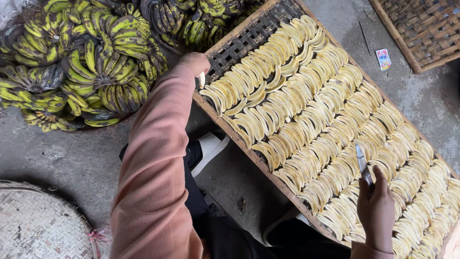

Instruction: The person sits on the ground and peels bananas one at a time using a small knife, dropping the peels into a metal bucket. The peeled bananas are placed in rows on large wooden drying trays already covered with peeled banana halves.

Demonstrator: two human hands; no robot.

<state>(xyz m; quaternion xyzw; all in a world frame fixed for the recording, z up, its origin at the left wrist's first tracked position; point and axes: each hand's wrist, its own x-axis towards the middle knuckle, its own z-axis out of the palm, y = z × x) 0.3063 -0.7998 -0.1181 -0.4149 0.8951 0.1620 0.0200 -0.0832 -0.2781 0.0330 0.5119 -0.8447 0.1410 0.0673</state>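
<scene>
At the far-left corner of the woven drying tray (pixel 249 36), I see my left hand (pixel 195 63) closed on a pale banana slice (pixel 202 79), its grip pinched around the upper end so the slice hangs just over the bare lattice beside the first row. Over on the near right, my right hand (pixel 376 208) has its grip wrapped shut around the handle of a knife (pixel 362 164), the blade pointing away above the laid slices. Rows of yellow banana slices (pixel 326 120) overlap across almost the whole tray, running from far left to near right. Left of the tray lies a heap of green-and-black banana bunches (pixel 91 67) on the concrete floor (pixel 72 153). A round woven mat (pixel 38 225) sits near left, and another woven tray (pixel 424 29) far right.
</scene>
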